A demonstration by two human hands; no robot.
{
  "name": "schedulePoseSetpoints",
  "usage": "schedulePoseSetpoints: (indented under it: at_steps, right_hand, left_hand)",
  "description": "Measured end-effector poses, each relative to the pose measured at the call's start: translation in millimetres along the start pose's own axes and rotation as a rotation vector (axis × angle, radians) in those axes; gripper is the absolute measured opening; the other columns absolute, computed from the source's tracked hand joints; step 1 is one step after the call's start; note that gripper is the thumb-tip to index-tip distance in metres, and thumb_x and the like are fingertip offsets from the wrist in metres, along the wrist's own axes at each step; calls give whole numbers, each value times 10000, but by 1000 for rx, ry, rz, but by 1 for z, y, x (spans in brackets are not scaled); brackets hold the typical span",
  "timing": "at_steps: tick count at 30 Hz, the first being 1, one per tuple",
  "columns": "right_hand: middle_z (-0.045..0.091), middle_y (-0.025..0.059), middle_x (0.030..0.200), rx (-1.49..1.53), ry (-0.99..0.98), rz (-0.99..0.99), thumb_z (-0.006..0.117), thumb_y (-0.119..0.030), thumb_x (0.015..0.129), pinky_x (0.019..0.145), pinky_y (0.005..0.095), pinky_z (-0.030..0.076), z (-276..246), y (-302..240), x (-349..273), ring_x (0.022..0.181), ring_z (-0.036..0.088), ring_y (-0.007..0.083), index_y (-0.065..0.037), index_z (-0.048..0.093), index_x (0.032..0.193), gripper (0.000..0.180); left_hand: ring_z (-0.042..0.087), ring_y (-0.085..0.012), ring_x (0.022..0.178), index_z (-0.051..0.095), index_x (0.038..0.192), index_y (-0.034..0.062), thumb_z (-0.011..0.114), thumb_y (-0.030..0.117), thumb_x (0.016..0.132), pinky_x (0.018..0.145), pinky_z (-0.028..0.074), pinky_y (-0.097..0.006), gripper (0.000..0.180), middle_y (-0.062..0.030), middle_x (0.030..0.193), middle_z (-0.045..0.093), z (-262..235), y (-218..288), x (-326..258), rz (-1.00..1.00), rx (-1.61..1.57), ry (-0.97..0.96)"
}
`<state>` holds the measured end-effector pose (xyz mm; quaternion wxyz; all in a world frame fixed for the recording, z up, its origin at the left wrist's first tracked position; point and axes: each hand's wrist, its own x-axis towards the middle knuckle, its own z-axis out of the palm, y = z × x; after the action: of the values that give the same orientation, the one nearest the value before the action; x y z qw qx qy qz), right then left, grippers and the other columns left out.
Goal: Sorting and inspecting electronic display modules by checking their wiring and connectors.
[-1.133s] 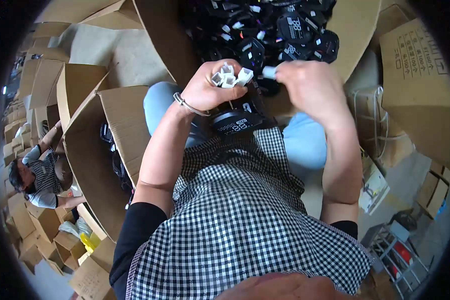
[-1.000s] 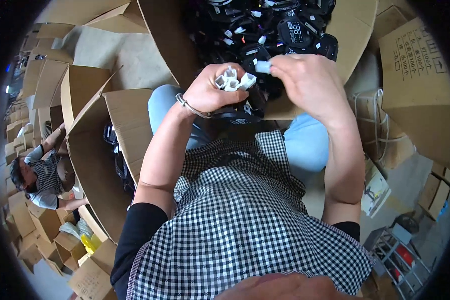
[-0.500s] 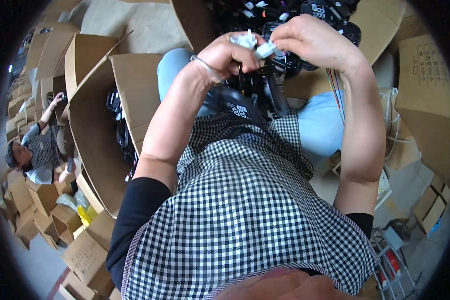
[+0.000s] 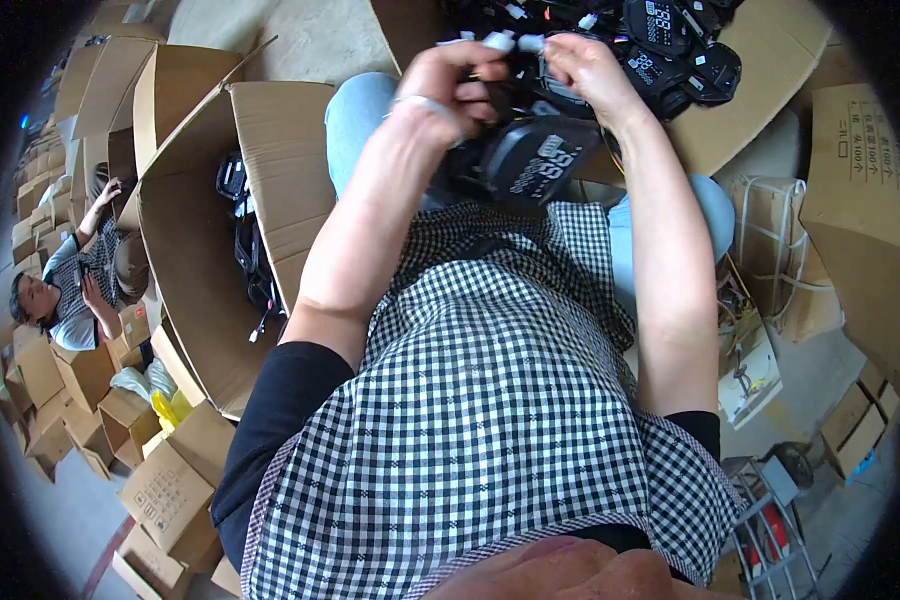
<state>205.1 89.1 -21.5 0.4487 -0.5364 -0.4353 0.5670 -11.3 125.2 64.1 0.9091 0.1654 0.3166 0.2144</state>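
**White connectors being brought together above the black display unit**

Two small white plug connectors are being held end to end over the lap. The left hand [image 4: 450,85] is being kept closed around one white connector [image 4: 497,42], with dark wires bunched under its fingers; a thin bracelet is being worn on that wrist. The right hand [image 4: 580,70] is being pinched narrowly on the second white connector [image 4: 530,43], just beside the first. Whether the two ends are already touching cannot be told, as they are small and slightly blurred.

Directly below the hands, a black display unit [image 4: 535,160] is lying on the lap, against the checked apron. Beyond the display unit, a heap of similar black units [image 4: 670,40] is lying on a flattened cardboard sheet [image 4: 760,110]. To the left of the display unit, an open cardboard box [image 4: 270,150] is holding a few more black parts.

By judgement, the joining step is being carried out: the plugs are being lined up. The next move is likely calling for straight alignment and a firm push, with the wires being kept clear of the joint.
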Motion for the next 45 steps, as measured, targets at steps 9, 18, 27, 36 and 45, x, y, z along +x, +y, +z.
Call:
schedulePoseSetpoints:
  at_steps: [9, 18, 27, 36, 45]
  right_hand:
    - [680, 41, 816, -470, 548, 412, 623, -162, 864, 686, 329, 476, -55, 129, -31, 738, 603, 153, -48, 702, 935, 157]
    - [712, 136, 886, -506, 656, 537, 576, -391, 875, 824, 446, 506, -14, 139, -60, 892, 674, 335, -124, 732, 949, 319]
    - [613, 91, 1079, -1348, 500, -332, 610, -99, 832, 747, 402, 538, -9, 8, -94, 931, 617, 292, -49, 657, 876, 81]
    - [587, 159, 1026, -903, 266, -252, 598, -80, 835, 829, 440, 505, 77, 54, -142, 963, 588, 342, -10, 627, 850, 77]
    - [692, 82, 979, 285, 481, 173, 488, -168, 1004, 672, 264, 535, 55, 46, -192, 792, 657, 148, 17, 625, 1093, 246]
  left_hand:
    - [402, -78, 475, 539, 812, 59, 604, 75, 809, 416, 337, -170, 67, -36, 668, 490, -43, 107, -247, 1489, 498, 726]
    - [500, -98, 536, 646, 872, 49, 758, 86, 749, 467, 372, -240, 170, -17, 699, 601, -252, 49, -245, 903, 584, 1533]
    - [385, -441, 1316, 322, 1447, 51, 782, 486, 713, 1027, 419, -484, 969, -299, 1510, 170, -192, 51, -215, 287, 1781, 1837]
    - [474, -345, 1277, 423, 1376, 41, 573, -49, 709, 1057, 407, -401, 689, -198, 1367, 495, -39, -72, -22, 699, 1798, -288]
    - [664, -342, 814, 557, 1245, 182, 566, 363, 916, 688, 526, -442, 376, -140, 956, 680, -73, -117, 11, 379, 1826, -275]
